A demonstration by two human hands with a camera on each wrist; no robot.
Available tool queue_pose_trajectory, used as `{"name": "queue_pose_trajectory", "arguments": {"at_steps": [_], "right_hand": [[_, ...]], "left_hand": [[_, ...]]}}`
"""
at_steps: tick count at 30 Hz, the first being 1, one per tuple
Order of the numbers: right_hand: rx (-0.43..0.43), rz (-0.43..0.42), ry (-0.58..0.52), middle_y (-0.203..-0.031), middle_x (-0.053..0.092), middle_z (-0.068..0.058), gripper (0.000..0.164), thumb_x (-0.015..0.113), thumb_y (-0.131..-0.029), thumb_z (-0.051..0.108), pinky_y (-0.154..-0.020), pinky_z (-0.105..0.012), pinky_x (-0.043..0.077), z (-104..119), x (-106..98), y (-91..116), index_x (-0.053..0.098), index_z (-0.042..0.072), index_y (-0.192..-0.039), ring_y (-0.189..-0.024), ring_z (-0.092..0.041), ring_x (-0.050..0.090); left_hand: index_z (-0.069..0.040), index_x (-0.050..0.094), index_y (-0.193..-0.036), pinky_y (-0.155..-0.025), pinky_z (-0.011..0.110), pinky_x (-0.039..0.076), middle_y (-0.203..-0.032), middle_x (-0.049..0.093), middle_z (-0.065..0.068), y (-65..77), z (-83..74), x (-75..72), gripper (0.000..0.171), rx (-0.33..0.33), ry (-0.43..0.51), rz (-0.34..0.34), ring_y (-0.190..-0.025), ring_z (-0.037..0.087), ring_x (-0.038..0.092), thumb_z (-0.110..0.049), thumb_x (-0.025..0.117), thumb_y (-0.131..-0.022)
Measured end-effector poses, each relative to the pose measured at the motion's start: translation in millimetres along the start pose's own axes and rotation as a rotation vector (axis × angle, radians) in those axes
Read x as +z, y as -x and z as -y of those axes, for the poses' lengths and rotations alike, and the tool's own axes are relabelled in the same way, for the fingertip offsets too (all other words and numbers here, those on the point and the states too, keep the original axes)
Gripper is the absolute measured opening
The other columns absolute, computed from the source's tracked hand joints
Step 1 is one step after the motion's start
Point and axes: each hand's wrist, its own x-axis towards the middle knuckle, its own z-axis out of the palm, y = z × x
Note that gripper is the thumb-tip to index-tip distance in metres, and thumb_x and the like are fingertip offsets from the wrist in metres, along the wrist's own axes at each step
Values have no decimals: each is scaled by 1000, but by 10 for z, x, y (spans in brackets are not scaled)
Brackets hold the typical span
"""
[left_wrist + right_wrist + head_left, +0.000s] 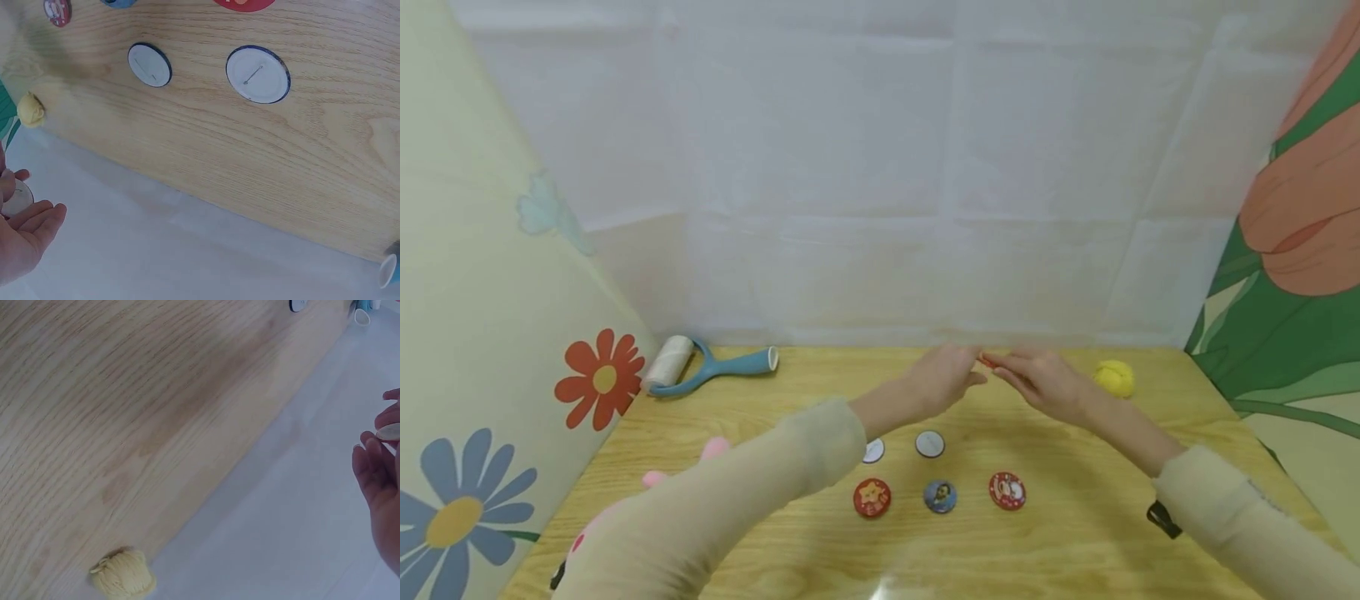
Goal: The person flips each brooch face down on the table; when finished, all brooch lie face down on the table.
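Pinching one badge (987, 362) between them, the left hand (943, 380) and right hand (1045, 385) meet above the far edge of the tabletop (820, 383). Both are narrow at the fingertips, the right with its thumb under its fingers; the left's fingers are blurred in the head view. The badge shows a reddish edge there, and its white back in the left wrist view.

Nearer the person, five more badges lie flat in two rows. The front row has a red star badge (872, 498), a blue badge (940, 496) and a red-and-white badge (1007, 491). Behind them, two pin-side-up badges (929, 444) show white backs; the left sleeve (760, 475) partly covers one in the head view.

Yellow yarn (1114, 379) sits beyond the right forearm. A blue-handled roller (730, 365) lies at the far left, and a pink thing (715, 448) is mostly hidden behind the left sleeve.
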Motion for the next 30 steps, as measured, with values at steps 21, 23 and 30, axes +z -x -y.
{"name": "queue_pose_trajectory", "arguments": {"at_steps": [21, 23, 30], "right_hand": [[498, 58, -262, -67, 60, 4, 25, 44, -104, 4, -41, -23, 42, 156, 56, -13, 67, -2, -100, -47, -7, 48], [527, 62, -279, -67, 60, 4, 25, 43, -104, 6, -42, -24, 44, 157, 55, -13, 67, -3, -100, -49, -12, 52], [521, -10, -266, -74, 65, -5, 21, 50, -100, 0, -46, -25, 48, 132, 93, 51, 66, -6, -113, -53, -16, 55]], "left_hand": [[4, 41, -134, -49, 16, 44, -81, 68, 8, 76, -62, 201, 54, -10, -115, -29, -63, 14, 62, -22, 66, -94], [3, 43, -130, -48, 16, 44, -80, 66, 8, 74, -64, 211, 49, -8, -132, -32, -62, 13, 61, -23, 64, -95], [5, 51, -127, -54, 18, 48, -91, 67, 10, 76, -67, 262, 44, -12, -141, -26, -70, 16, 62, -26, 62, -97]]}}
